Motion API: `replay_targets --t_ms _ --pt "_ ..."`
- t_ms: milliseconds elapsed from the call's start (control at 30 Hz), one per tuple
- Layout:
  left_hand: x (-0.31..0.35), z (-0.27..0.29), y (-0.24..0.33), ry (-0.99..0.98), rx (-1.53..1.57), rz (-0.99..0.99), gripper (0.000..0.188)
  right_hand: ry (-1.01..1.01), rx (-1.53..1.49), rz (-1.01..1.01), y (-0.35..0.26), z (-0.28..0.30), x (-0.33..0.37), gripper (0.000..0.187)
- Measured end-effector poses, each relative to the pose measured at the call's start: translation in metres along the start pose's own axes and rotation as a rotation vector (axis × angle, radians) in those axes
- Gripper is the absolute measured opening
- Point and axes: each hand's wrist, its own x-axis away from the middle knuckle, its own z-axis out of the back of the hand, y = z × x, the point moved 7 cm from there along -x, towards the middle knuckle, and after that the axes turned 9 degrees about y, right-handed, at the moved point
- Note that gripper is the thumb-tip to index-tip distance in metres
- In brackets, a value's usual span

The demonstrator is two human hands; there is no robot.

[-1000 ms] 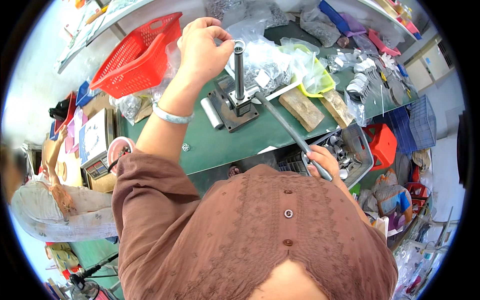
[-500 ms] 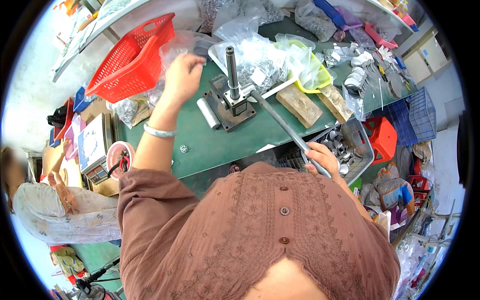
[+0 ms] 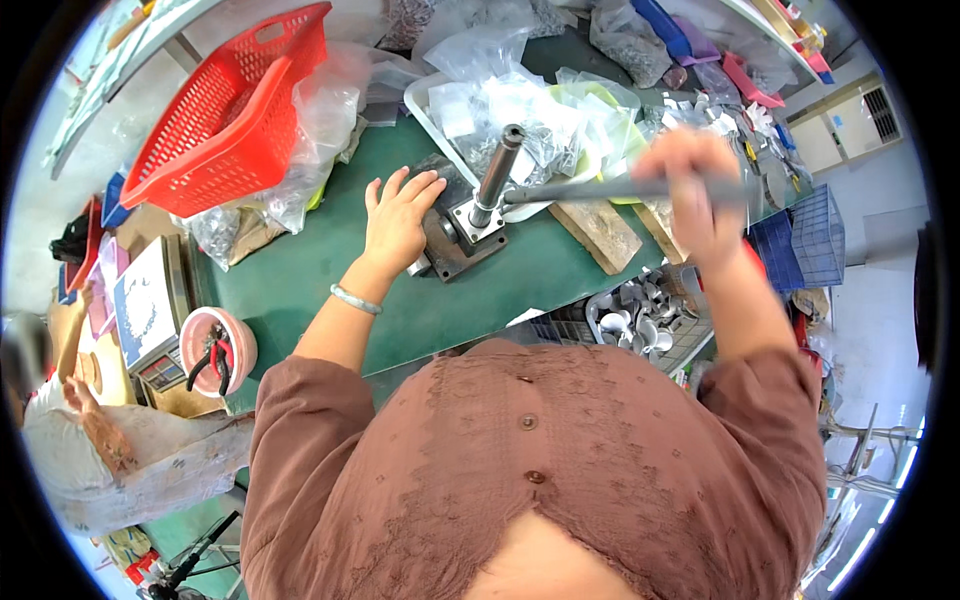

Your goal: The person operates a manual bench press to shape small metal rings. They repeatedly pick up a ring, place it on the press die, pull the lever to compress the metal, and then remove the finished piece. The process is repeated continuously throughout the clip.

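A hand-operated arbor press (image 3: 472, 228) with a dark base plate and an upright steel ram (image 3: 497, 170) stands on the green table. My right hand (image 3: 697, 190), smeared by motion, is wrapped round the far end of its long grey lever (image 3: 600, 190), which points right, nearly level. Just left of the base, my left hand (image 3: 398, 225) lies with fingers spread, a pale bangle on its wrist. Beneath this hand the end of a metal cylinder (image 3: 418, 267) peeks out; the rest is hidden, and whether the hand touches it I cannot tell.
Wooden blocks (image 3: 598, 238) lie right of the press, beside a white tray (image 3: 432, 112) heaped with bagged parts. A red basket (image 3: 215, 150) stands at the left; a pink tub (image 3: 245, 355) holds pliers. Below the table edge is a crate of metal parts (image 3: 640, 318). Another person (image 3: 130, 450) sits left.
My right hand has swung the lever away from my body, up and to the right. My left hand has come down beside the press, its fingers now spread. The view has shifted somewhat.
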Motion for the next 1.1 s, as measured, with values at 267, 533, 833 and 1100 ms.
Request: replay_targets --t_ms 267,533,833,1100 --pt "0.01 -0.011 -0.006 0.155 0.158 0.094 0.056 -0.237 0.715 -0.351 0.253 -0.195 -0.169 0.049" --pt "0.014 -0.016 -0.012 0.181 0.176 0.139 0.053 -0.267 0.822 -0.303 0.288 -0.224 -0.169 0.044" --pt "0.016 -0.018 -0.013 0.232 0.145 0.154 0.054 -0.135 0.219 0.007 0.008 -0.048 -0.08 0.026" --pt "0.015 -0.021 -0.005 0.299 0.13 0.126 0.056 -0.255 0.368 -0.506 -0.021 0.041 0.245 0.037"
